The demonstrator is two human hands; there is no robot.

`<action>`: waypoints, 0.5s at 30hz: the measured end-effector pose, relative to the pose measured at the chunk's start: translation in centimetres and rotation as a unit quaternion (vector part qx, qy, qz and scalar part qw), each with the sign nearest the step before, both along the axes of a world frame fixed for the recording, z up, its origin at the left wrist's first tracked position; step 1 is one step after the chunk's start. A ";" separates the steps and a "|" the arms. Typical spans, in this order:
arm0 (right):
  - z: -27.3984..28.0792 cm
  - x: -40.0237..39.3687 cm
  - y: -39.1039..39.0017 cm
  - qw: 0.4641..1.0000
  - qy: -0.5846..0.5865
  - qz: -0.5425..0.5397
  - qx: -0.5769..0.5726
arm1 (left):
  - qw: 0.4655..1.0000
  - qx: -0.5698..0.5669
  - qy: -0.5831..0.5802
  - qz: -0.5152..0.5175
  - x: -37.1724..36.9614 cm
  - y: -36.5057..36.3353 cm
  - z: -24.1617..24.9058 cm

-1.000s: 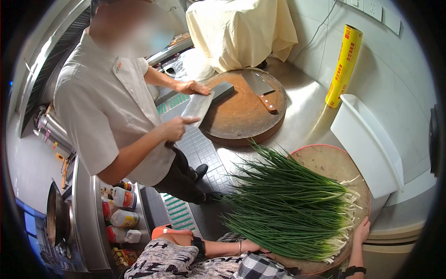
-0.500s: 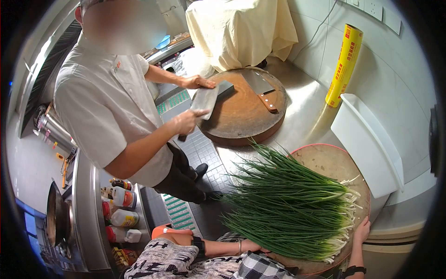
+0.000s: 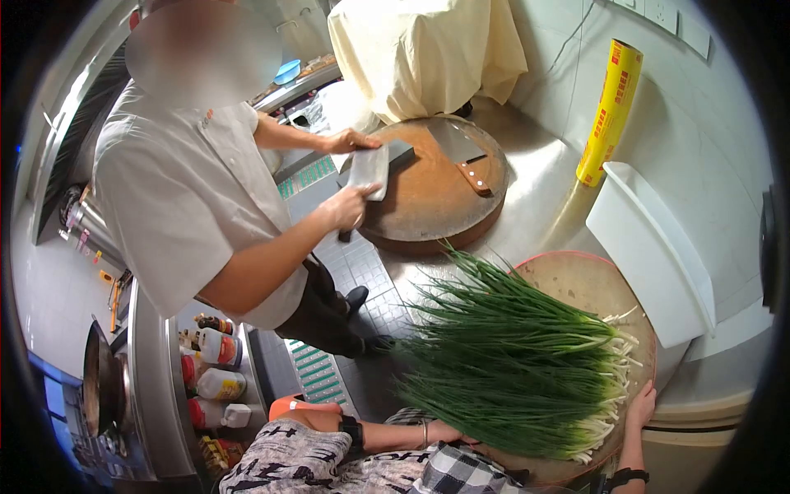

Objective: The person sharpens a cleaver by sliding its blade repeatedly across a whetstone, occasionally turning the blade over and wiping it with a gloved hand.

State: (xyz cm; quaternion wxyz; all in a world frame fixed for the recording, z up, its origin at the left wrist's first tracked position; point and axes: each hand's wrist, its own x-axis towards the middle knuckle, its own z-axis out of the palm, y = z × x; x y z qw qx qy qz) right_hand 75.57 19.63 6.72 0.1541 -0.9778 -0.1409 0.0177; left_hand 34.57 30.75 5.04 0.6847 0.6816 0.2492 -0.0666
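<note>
A large bundle of green scallions (image 3: 510, 354) lies across a round cutting board (image 3: 568, 276) with a red rim, white root ends to the right. My right hand (image 3: 642, 405) is at the board's right edge, its fingers together against the rim. My left hand (image 3: 444, 432) is by the board's lower left edge, next to the scallion leaves; its fingers are mostly hidden.
Across from me a co-worker (image 3: 181, 189) holds a cleaver (image 3: 369, 171) at a dark sharpening stone (image 3: 401, 155) on a thick round block (image 3: 428, 198). Another cleaver (image 3: 473, 174) lies there. A white bin (image 3: 650, 255) and yellow roll (image 3: 610, 115) stand at right.
The co-worker's cleaver and lower hand have shifted slightly to the right and up over the stone, and the co-worker leans a little differently. My hands and the scallions have stayed in place.
</note>
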 end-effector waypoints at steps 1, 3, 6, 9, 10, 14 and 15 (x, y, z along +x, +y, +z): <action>-0.1 0.1 -0.3 1.000 -0.004 0.003 0.001 | 1.000 -0.005 0.003 -0.003 0.1 -0.1 0.2; -0.1 0.0 -0.6 1.000 -0.001 0.001 -0.006 | 1.000 -0.009 0.010 -0.006 0.1 0.1 0.7; 0.3 -0.3 0.0 1.000 0.004 0.000 -0.002 | 1.000 -0.008 0.020 -0.009 0.1 0.3 1.0; 0.4 -0.3 -0.1 1.000 -0.002 0.005 -0.003 | 0.999 -0.014 0.035 -0.010 0.2 0.4 1.3; 0.3 -0.2 -0.1 1.000 -0.006 0.008 -0.002 | 0.999 -0.016 0.041 -0.012 0.2 0.5 1.5; 0.1 -0.2 -0.2 1.000 -0.014 0.004 0.000 | 0.997 -0.026 0.076 -0.017 0.4 0.8 2.2; 0.1 -0.1 -0.2 1.000 -0.017 0.006 0.001 | 0.995 -0.033 0.089 -0.016 0.3 0.8 2.4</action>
